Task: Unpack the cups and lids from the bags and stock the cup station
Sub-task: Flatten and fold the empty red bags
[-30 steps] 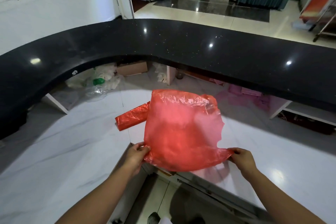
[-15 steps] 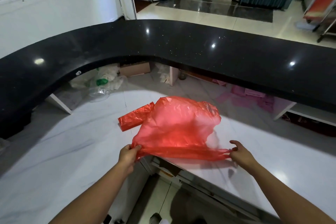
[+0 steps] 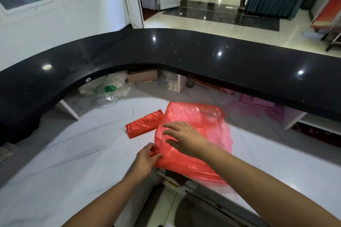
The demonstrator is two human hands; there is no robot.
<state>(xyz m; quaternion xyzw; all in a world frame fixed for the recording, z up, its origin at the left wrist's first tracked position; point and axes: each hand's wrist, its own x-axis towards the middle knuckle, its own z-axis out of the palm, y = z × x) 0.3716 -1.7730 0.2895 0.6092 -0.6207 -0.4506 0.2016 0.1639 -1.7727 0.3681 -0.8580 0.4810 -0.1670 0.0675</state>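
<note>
Red plastic bag [image 3: 206, 121], lying crumpled on the white marble counter [image 3: 73, 153], its near edge overhanging the counter's near rim. Left hand [image 3: 146, 160] pinches the bag's bunched near-left corner between thumb and curled fingers. Right hand [image 3: 186, 139] rests flat on top of the bag, fingers spread and straight. Roll of red bags [image 3: 143, 125] touches the bag's far-left side. Black raised countertop [image 3: 184, 55] curves beyond.

Head cam, wide-angle, looks fwd/down, close over white counter [image 3: 73, 153].
</note>
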